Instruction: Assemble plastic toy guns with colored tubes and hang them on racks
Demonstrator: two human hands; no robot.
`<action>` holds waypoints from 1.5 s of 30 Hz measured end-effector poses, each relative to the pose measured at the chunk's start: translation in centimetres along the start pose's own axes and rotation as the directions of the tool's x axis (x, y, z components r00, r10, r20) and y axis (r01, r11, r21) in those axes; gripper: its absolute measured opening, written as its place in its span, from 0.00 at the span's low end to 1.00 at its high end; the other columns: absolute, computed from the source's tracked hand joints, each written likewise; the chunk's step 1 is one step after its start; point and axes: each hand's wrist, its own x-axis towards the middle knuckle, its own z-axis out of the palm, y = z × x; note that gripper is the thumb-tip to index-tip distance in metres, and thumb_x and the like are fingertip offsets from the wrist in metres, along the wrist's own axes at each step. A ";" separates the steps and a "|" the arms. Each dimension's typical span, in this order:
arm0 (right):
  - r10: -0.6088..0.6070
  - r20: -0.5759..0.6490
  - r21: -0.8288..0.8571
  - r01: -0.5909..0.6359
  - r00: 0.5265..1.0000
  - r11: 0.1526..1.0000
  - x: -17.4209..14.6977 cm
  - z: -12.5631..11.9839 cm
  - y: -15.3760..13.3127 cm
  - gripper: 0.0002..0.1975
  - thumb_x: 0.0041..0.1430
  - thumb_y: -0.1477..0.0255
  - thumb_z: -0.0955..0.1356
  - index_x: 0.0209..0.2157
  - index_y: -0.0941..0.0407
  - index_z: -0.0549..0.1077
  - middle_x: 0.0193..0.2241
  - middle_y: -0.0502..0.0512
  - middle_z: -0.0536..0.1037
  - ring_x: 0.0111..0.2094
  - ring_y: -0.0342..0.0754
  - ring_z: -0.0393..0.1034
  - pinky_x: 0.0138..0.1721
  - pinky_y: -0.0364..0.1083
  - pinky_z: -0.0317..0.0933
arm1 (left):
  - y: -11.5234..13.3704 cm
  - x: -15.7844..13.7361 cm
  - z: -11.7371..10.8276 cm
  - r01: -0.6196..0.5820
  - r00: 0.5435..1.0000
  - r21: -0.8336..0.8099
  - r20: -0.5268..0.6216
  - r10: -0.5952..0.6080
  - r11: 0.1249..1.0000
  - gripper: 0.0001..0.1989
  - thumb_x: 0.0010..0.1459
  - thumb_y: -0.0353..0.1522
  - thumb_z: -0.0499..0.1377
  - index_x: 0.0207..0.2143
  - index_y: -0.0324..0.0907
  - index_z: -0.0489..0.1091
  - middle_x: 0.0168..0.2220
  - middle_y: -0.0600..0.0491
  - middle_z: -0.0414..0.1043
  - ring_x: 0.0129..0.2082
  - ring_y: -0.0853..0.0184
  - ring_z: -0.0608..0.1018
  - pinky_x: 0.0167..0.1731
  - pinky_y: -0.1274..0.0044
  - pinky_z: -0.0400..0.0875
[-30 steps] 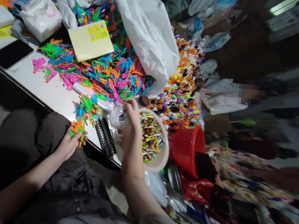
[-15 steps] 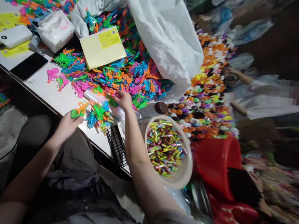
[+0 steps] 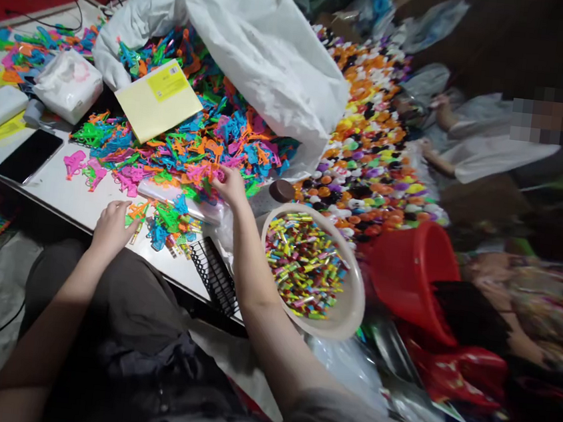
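My left hand (image 3: 113, 225) is low at the table's near edge, its fingers and thumb around small orange and green plastic pieces (image 3: 137, 212). Just right of it lies a small heap of blue and green plastic pieces (image 3: 162, 222), with little yellow-and-clear tubes among them. At the front of the large pile of colourful plastic pieces (image 3: 177, 153), my right hand (image 3: 230, 185) pinches what looks like a pink piece (image 3: 209, 174); its fingertips are partly hidden. Below the pile, a clear plastic bag (image 3: 182, 200) lies flat between my hands.
A white sack (image 3: 277, 56) spreads behind the pile, with a pale yellow card (image 3: 156, 107) on top. A tub (image 3: 357, 299) of small tubes stands right of my forearm, by a black rack (image 3: 214, 274). A phone (image 3: 29, 156) lies left. Another person (image 3: 495, 139) sits beyond.
My right hand has moved from a green piece to a pink one at the pile's edge. My left hand has turned over the orange and green pieces. The view has shifted right.
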 end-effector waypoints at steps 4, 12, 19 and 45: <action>0.104 -0.042 0.297 -0.087 0.994 0.951 -1.3 -1.3 -1.7 0.22 0.49 0.69 0.68 0.47 0.61 0.71 0.34 0.56 0.75 0.30 0.44 0.65 0.37 0.46 0.62 | 1.4 -0.6 -0.7 -0.109 0.985 -0.229 -0.157 0.074 0.967 0.19 0.56 0.36 0.55 0.50 0.40 0.67 0.50 0.42 0.66 0.52 0.54 0.68 0.54 0.61 0.63; -0.020 0.371 0.815 -0.315 0.928 0.487 -12.4 -1.6 -10.2 0.21 0.40 0.63 0.75 0.36 0.54 0.69 0.25 0.44 0.69 0.24 0.39 0.64 0.26 0.39 0.60 | 7.6 -4.2 1.2 0.073 0.995 -0.932 0.093 0.040 0.354 0.27 0.49 0.45 0.61 0.47 0.41 0.60 0.45 0.45 0.70 0.43 0.64 0.75 0.40 0.73 0.72; 0.134 0.328 0.813 -0.352 0.935 0.463 -20.2 0.1 -11.3 0.18 0.42 0.60 0.74 0.31 0.54 0.68 0.26 0.46 0.70 0.27 0.40 0.63 0.32 0.42 0.60 | 8.0 -9.1 0.7 0.159 0.979 -0.949 0.116 -0.170 0.273 0.17 0.47 0.41 0.64 0.33 0.40 0.65 0.29 0.54 0.71 0.27 0.72 0.73 0.27 0.81 0.68; 0.258 0.270 0.929 -0.322 0.928 0.185 -26.6 -2.0 -11.1 0.18 0.42 0.56 0.74 0.27 0.54 0.70 0.20 0.44 0.70 0.20 0.38 0.62 0.25 0.41 0.59 | 10.6 -16.0 0.1 0.258 0.925 -0.963 0.222 -0.310 0.080 0.20 0.38 0.37 0.70 0.31 0.39 0.67 0.29 0.56 0.71 0.28 0.74 0.74 0.33 0.81 0.71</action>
